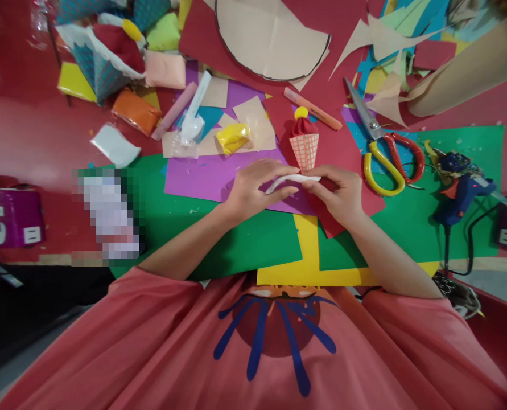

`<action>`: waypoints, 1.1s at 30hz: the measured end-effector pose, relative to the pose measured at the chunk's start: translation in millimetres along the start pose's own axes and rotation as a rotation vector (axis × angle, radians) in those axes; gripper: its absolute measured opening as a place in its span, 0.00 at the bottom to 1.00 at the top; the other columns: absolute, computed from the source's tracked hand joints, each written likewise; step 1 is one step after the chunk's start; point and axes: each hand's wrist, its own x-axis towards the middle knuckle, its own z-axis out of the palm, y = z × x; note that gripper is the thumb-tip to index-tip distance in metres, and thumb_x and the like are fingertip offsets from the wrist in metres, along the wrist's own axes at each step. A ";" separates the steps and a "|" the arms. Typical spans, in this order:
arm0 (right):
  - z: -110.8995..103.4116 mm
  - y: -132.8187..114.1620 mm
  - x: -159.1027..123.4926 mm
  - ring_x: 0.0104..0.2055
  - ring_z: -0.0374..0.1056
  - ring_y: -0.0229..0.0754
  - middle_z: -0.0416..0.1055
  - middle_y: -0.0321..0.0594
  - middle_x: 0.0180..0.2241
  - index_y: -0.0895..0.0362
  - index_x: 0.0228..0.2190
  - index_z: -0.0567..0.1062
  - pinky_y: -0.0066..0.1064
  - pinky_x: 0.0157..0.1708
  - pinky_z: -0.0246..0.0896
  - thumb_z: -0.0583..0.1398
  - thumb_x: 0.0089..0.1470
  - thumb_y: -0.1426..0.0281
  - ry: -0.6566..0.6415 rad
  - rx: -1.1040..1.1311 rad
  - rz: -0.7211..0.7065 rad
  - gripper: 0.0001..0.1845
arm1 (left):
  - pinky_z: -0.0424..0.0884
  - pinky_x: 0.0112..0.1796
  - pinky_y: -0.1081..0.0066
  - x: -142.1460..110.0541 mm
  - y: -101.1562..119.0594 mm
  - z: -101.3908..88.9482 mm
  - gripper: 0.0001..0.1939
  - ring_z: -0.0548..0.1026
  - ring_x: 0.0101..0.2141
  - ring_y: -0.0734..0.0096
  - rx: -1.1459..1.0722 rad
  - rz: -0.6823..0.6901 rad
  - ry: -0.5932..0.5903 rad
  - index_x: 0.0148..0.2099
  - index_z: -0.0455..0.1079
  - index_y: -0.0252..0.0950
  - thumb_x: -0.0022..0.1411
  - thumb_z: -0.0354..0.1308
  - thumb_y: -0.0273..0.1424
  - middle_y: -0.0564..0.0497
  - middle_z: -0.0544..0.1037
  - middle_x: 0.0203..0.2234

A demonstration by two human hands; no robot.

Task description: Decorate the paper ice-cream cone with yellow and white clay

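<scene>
Fingers of the left hand (253,191) and right hand (338,191) pinch a white strip (293,178); thumbs sit close beneath it.

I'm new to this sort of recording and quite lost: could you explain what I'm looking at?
There is no machine here, just a person working with bare hands. The single picture comes from a camera worn on the head, looking forward and down. The left hand and right hand hold a thin white strip between them. Just beyond it lies a small checked cone. Around are green paper, scissors, an orange marker and a blue glue gun.
</scene>
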 end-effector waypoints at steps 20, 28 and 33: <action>1.9 2.4 0.0 0.38 0.75 0.37 0.78 0.37 0.39 0.53 0.41 0.75 0.30 0.38 0.72 0.64 0.54 0.65 -0.040 0.060 -0.070 0.12 | 0.74 0.34 0.75 1.1 1.5 1.8 0.07 0.80 0.31 0.76 0.038 -0.014 0.017 0.38 0.74 0.37 0.63 0.60 0.36 0.53 0.82 0.30; 0.8 -1.9 0.4 0.34 0.76 0.36 0.80 0.34 0.33 0.53 0.34 0.78 0.29 0.35 0.71 0.64 0.54 0.65 -0.002 0.007 -0.001 0.06 | 0.77 0.44 0.67 -3.6 -1.9 2.5 0.06 0.81 0.31 0.73 0.054 -0.041 0.030 0.39 0.77 0.44 0.64 0.59 0.36 0.55 0.84 0.31; 1.3 -0.4 -0.8 0.33 0.76 0.36 0.80 0.35 0.31 0.54 0.33 0.79 0.28 0.34 0.70 0.63 0.55 0.63 -0.003 0.031 -0.014 0.07 | 0.76 0.40 0.73 -2.1 2.1 0.5 0.16 0.81 0.36 0.72 -0.006 -0.127 -0.054 0.47 0.75 0.39 0.62 0.60 0.43 0.50 0.83 0.35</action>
